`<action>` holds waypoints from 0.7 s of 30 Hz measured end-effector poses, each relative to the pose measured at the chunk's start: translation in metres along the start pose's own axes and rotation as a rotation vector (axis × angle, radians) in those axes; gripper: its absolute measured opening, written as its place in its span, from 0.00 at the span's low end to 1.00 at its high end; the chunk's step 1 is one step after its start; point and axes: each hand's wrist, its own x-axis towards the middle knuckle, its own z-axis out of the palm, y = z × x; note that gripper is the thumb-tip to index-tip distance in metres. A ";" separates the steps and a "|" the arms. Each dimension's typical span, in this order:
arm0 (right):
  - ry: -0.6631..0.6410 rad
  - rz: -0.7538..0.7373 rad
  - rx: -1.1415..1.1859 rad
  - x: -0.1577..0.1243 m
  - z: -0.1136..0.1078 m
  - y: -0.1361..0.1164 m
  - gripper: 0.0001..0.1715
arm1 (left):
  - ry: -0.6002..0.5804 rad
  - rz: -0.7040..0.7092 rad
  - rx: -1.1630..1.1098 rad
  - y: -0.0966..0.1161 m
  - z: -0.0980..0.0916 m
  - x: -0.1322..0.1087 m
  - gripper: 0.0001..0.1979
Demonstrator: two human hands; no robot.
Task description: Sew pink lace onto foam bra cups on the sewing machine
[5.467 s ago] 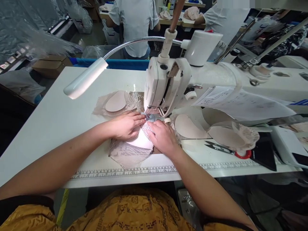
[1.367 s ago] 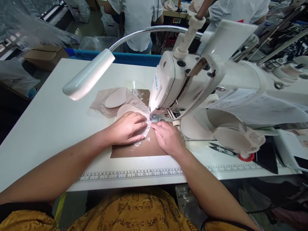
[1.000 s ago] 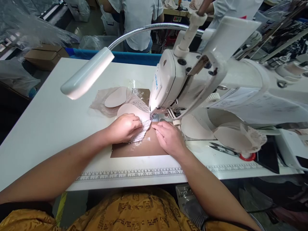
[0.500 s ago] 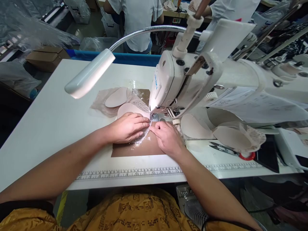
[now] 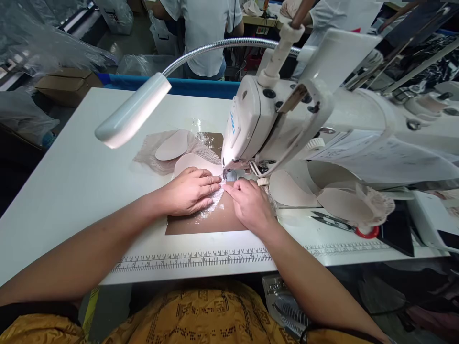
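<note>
My left hand [image 5: 190, 192] lies flat, fingers stretched toward the needle, on a pale pink cup-shaped bra piece [image 5: 191, 161] with lace [image 5: 217, 196] along its edge. Close by, my right hand [image 5: 251, 204] has its fingers curled, with thumb and forefinger closed at the lace edge just in front of the needle. The lace runs under the needle area of a white sewing machine [image 5: 238, 129]; the presser foot is partly hidden. Beneath both hands is a brown sheet [image 5: 201, 224]. Another pale cup [image 5: 172, 145] with sheer fabric rests behind my left hand.
A lamp [image 5: 134, 110] on a bendy metal neck hangs over the table. Right of the machine's needle lie more cups [image 5: 290, 188] and black snips with a red ring [image 5: 366, 232]. A ruler strip [image 5: 201, 260] runs along the front edge. People in white shirts [image 5: 204, 38] are beyond.
My left hand has shifted very slightly, and the lace has moved a little toward the needle. My right hand stays at the lace edge.
</note>
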 end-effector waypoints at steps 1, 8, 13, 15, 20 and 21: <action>0.001 0.004 -0.010 0.001 0.000 0.000 0.24 | 0.005 -0.012 0.004 0.001 0.000 0.000 0.23; 0.023 -0.020 -0.034 0.002 0.000 0.003 0.25 | 0.004 -0.027 0.016 0.001 0.002 -0.001 0.22; -0.011 -0.116 0.083 -0.005 -0.003 0.008 0.22 | -0.006 -0.018 -0.020 0.001 -0.002 -0.003 0.20; -0.043 -0.159 0.132 -0.007 -0.005 0.008 0.20 | -0.013 0.000 -0.029 0.001 -0.003 -0.004 0.18; -0.049 -0.249 0.179 -0.008 -0.008 0.010 0.18 | -0.029 0.032 -0.051 0.001 -0.004 -0.004 0.17; -0.046 -0.261 0.181 -0.008 -0.008 0.010 0.18 | -0.029 0.041 -0.059 0.001 -0.004 -0.004 0.17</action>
